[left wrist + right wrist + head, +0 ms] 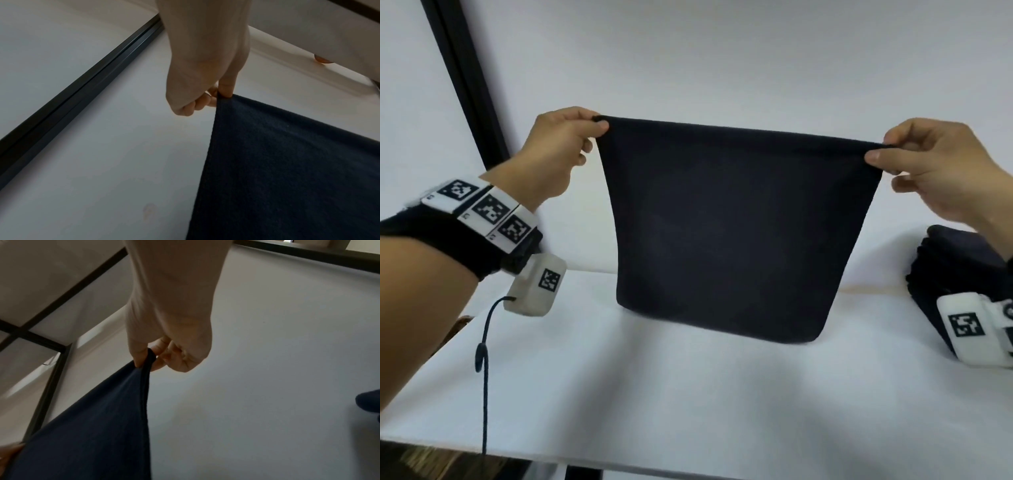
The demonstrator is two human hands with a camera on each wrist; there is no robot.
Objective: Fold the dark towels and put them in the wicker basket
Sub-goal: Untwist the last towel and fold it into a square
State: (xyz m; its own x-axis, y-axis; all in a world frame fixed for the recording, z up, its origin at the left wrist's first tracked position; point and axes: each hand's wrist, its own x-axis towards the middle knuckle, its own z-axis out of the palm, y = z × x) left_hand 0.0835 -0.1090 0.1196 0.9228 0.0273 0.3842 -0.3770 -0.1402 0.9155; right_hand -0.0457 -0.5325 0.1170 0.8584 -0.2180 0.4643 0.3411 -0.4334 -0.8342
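Your left hand (pixel 558 150) and right hand (pixel 935 168) each pinch a top corner of the dark towel (pixel 736 229), fingers clamped, its bottom edge seemingly just above the desk (pixel 688 394).

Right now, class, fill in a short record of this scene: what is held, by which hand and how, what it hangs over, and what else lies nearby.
Held item: dark towel, hanging spread out in the air
Left hand: pinches the towel's top left corner
Right hand: pinches the top right corner
Below it: white table; whether the lower edge touches it cannot be told
Nearby: stack of dark towels at the table's right
Wicker basket: not clearly in view
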